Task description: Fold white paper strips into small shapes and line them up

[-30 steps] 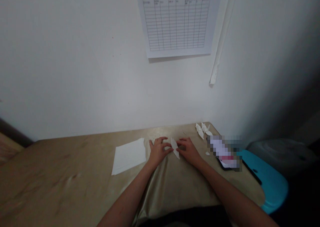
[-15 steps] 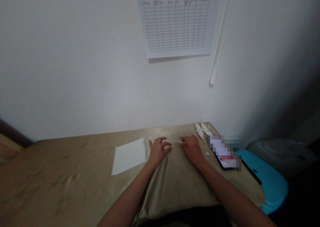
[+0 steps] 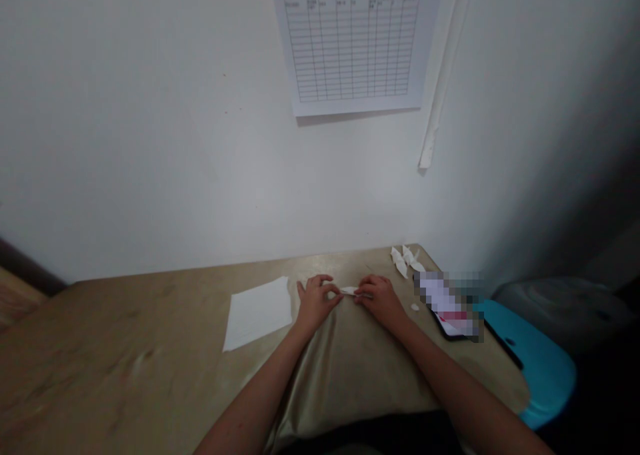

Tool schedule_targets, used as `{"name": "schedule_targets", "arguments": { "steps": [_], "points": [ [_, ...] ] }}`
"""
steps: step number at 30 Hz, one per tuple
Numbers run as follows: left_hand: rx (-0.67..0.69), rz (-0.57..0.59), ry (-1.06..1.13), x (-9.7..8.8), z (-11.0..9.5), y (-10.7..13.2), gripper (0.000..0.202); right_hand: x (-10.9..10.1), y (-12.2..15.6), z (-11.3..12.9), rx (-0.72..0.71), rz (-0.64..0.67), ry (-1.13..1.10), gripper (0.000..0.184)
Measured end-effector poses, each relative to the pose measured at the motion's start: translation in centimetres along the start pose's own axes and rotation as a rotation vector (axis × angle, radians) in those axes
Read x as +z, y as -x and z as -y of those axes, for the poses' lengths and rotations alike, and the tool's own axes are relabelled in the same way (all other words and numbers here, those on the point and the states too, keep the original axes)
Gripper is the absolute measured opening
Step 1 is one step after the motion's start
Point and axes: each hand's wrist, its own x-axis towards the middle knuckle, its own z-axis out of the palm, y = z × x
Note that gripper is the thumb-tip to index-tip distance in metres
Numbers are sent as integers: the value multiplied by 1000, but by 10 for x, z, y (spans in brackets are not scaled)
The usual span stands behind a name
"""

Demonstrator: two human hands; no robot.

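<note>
A narrow strip of folded white tissue paper spans the gap between my two hands, just above or on the brown table cover. My left hand pinches its left end between thumb and fingers. At the other end, my right hand has its fingertips closed on the strip. Parts of the strip are hidden behind the fingers. Left of my left hand lies a flat white tissue sheet. Twisted white tissue pieces rest near the back right corner, beyond my right hand.
A phone, partly blurred out, lies at the table's right side, with a small white scrap beside it. A blue stool stands past the right edge. A printed table sheet hangs on the white wall behind the table.
My fingers have closed in on the tissue strip, and my right hand has shifted slightly left. The strip between the hands looks wider and nearer to me. Other things stay put.
</note>
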Motion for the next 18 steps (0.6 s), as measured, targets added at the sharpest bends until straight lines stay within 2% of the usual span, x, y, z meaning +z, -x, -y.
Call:
{"name": "schedule_targets", "arguments": {
  "steps": [9,14,18],
  "points": [
    [30,26,-4,1,-1,1,9,4,3,8,-82,62,-91,15],
    [20,47,-10,-1,-3,2,12,-1,2,12,-49,79,-140,25],
    [31,39,-20,2,-3,3,17,-1,1,10,-15,76,-126,26]
  ]
}}
